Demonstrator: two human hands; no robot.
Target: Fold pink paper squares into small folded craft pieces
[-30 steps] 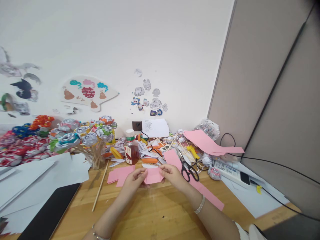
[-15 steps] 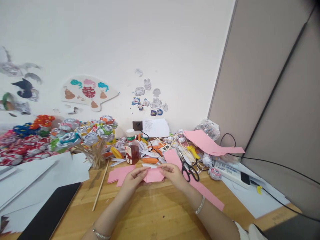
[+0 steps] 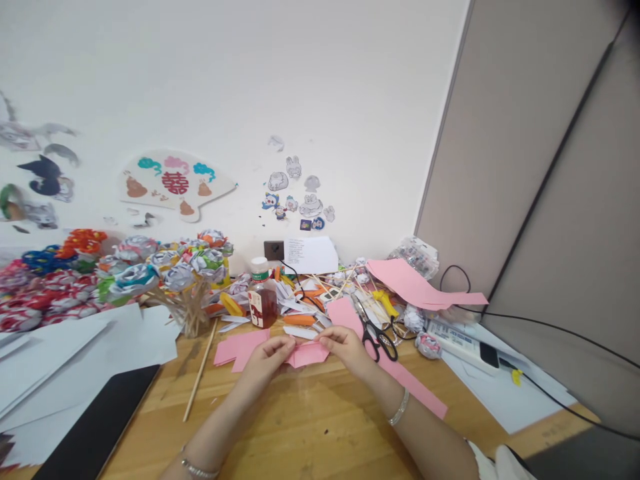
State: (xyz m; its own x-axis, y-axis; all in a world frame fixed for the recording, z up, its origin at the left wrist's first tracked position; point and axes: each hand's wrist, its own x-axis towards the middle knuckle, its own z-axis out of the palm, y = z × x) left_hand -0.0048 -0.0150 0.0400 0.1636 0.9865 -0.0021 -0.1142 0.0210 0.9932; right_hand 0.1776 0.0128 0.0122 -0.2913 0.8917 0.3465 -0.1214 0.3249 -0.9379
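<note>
A small folded piece of pink paper [image 3: 309,355] is stretched between my two hands, just above the wooden table. My left hand [image 3: 273,357] pinches its left end between thumb and fingers. At the right end, my right hand [image 3: 345,345] pinches the paper's upper edge. A crease runs along the top, and the lower edge has slanted corners. Behind my left hand lie more pink paper pieces [image 3: 243,348]. Black-handled scissors [image 3: 379,339] rest on a long pink paper strip [image 3: 415,387] to the right of my right hand.
A bottle of reddish contents [image 3: 263,297] stands behind the hands, among paper scraps. At left are paper flowers on sticks [image 3: 135,280], white sheets [image 3: 45,367], a black flat object [image 3: 103,420] and a wooden stick [image 3: 200,373]. A power strip [image 3: 467,347] with cables lies right.
The pink paper has tilted slightly, and its top edge now looks folded or curled between my fingers. Both hands keep their pinch in nearly the same place.
</note>
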